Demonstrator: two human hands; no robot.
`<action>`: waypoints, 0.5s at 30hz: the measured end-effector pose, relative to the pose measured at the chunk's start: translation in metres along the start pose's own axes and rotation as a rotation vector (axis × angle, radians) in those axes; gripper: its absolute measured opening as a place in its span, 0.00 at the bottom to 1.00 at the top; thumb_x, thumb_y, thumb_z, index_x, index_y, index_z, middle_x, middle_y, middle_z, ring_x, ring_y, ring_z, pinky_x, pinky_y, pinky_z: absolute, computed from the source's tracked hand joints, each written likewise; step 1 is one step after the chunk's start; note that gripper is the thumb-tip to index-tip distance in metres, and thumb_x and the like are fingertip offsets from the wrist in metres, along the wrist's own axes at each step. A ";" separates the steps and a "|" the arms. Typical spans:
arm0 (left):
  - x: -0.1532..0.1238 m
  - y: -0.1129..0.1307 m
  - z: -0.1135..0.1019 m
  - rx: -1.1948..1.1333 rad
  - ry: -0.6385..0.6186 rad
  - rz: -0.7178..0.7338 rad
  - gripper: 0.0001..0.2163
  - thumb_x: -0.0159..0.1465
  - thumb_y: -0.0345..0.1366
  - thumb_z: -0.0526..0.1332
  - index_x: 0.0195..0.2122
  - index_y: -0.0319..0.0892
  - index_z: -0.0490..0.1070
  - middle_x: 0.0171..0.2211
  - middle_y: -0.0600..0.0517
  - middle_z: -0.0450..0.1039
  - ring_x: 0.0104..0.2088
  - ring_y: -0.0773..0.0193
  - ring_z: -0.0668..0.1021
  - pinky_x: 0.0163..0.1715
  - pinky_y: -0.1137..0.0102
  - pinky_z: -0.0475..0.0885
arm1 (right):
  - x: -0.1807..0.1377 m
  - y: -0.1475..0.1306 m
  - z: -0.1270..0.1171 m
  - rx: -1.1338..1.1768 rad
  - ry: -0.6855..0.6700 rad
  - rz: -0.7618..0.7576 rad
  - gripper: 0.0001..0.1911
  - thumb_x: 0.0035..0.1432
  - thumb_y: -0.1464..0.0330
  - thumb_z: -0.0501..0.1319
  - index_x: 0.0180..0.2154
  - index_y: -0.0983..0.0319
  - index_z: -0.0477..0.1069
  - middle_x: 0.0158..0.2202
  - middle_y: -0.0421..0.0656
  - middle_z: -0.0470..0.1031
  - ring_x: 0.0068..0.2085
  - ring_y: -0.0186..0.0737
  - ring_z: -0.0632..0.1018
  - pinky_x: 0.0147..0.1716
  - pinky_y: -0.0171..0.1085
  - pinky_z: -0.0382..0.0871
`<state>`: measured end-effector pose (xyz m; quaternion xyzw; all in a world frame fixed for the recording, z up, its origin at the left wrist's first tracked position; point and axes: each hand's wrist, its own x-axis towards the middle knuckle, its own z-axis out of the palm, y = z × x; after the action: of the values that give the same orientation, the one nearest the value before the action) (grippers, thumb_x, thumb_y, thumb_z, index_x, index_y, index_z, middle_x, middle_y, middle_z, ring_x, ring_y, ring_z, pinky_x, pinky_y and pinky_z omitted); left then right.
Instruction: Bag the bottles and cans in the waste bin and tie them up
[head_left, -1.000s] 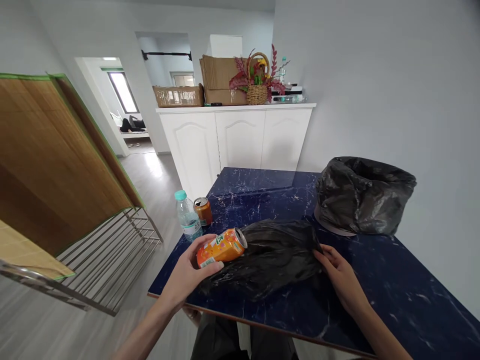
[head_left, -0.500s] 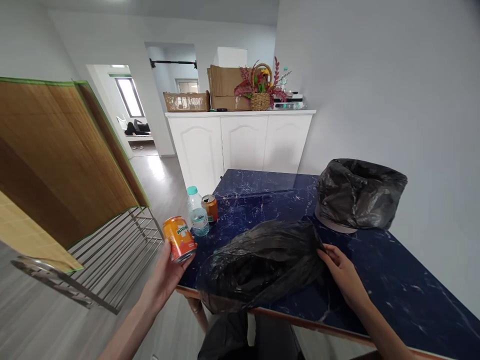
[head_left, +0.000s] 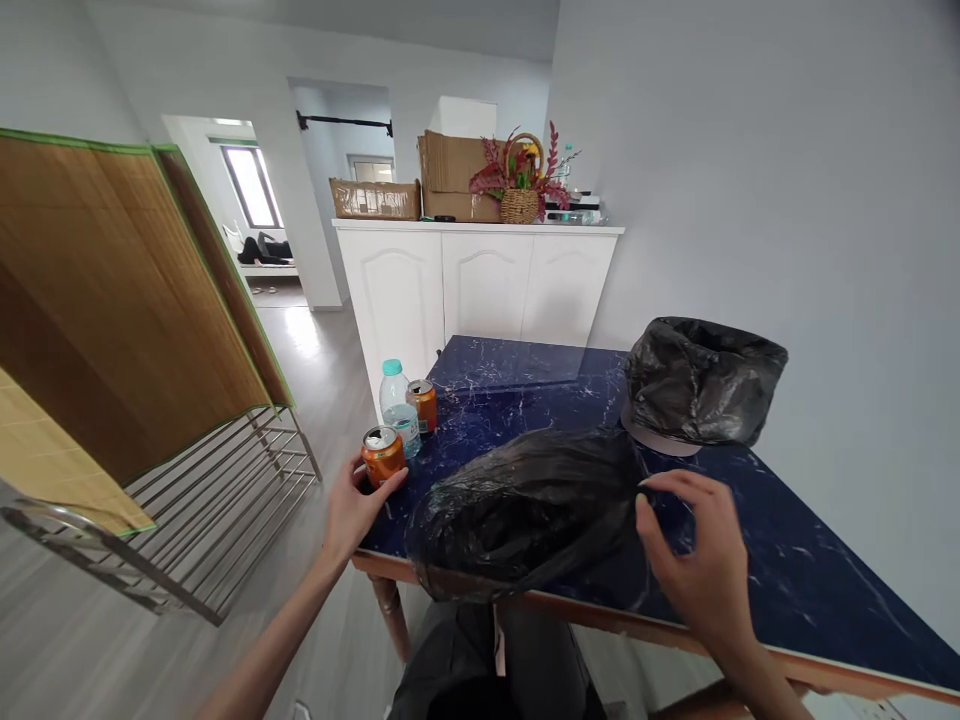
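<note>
My left hand [head_left: 358, 508] is wrapped round an orange soda can [head_left: 383, 462], thumb on its near side. The can stands upright at the table's left edge, its silver top showing. Close behind it are a clear bottle with a teal cap [head_left: 400, 412] and a second orange can [head_left: 423, 405]. A black plastic bag [head_left: 525, 510] lies loosely spread over the near edge of the table. At the bag's right end, my right hand [head_left: 701, 550] pinches its edge between thumb and index finger; the fingertips nearly meet.
A bin lined with a black bag [head_left: 701, 390] stands at the right of the dark blue marbled table [head_left: 525, 370]. Left of the table is a metal rack [head_left: 217, 510] draped with a bamboo mat [head_left: 112, 300]. Behind, a white cabinet [head_left: 480, 280] carries cardboard boxes and a flower basket [head_left: 519, 204].
My left hand has brought the tilted can upright beside the bottle on the table. My right hand has turned and its fingers have spread more, tips still at the bag's end.
</note>
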<state>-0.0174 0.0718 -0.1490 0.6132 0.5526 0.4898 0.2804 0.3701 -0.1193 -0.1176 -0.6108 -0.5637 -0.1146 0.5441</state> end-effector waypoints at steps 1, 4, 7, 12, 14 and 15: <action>0.002 -0.001 0.002 0.011 0.006 0.020 0.37 0.53 0.57 0.76 0.58 0.43 0.71 0.54 0.41 0.81 0.56 0.42 0.82 0.59 0.49 0.75 | 0.000 -0.017 -0.003 0.048 -0.113 -0.104 0.08 0.71 0.65 0.62 0.49 0.56 0.74 0.51 0.49 0.74 0.55 0.50 0.76 0.55 0.50 0.74; 0.001 -0.002 0.004 0.078 0.121 0.129 0.42 0.52 0.58 0.76 0.63 0.40 0.67 0.59 0.36 0.75 0.58 0.41 0.79 0.59 0.47 0.75 | -0.002 -0.051 0.003 0.163 -0.595 -0.236 0.15 0.76 0.69 0.54 0.57 0.53 0.73 0.60 0.49 0.73 0.62 0.45 0.76 0.61 0.46 0.73; -0.017 0.013 0.001 0.192 0.394 0.351 0.38 0.61 0.54 0.72 0.65 0.37 0.64 0.60 0.34 0.68 0.58 0.42 0.76 0.60 0.45 0.72 | -0.003 -0.059 0.022 0.173 -0.908 -0.199 0.21 0.78 0.69 0.48 0.64 0.53 0.70 0.68 0.47 0.69 0.69 0.44 0.71 0.66 0.46 0.70; -0.057 0.076 0.008 0.134 -0.184 0.867 0.11 0.78 0.33 0.50 0.52 0.45 0.72 0.44 0.48 0.77 0.46 0.60 0.80 0.49 0.65 0.76 | 0.005 -0.055 0.062 -0.024 -1.026 -0.118 0.28 0.73 0.75 0.47 0.71 0.63 0.64 0.71 0.53 0.66 0.71 0.50 0.68 0.70 0.50 0.66; -0.062 0.098 0.024 0.234 -0.610 0.912 0.14 0.79 0.33 0.48 0.52 0.45 0.73 0.45 0.47 0.79 0.48 0.60 0.82 0.50 0.67 0.76 | 0.014 -0.059 0.074 -0.190 -0.962 -0.167 0.30 0.70 0.79 0.48 0.71 0.67 0.63 0.69 0.58 0.68 0.70 0.54 0.70 0.69 0.53 0.65; -0.062 0.104 0.034 0.307 -0.685 0.911 0.15 0.79 0.33 0.47 0.52 0.45 0.74 0.46 0.47 0.80 0.48 0.58 0.82 0.50 0.66 0.76 | 0.020 -0.062 0.079 -0.266 -0.930 -0.201 0.31 0.68 0.80 0.48 0.70 0.68 0.63 0.68 0.59 0.69 0.69 0.56 0.70 0.69 0.54 0.64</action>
<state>0.0610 -0.0048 -0.0871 0.9456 0.1762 0.2493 0.1125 0.2891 -0.0591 -0.1000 -0.6039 -0.7835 0.0475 0.1384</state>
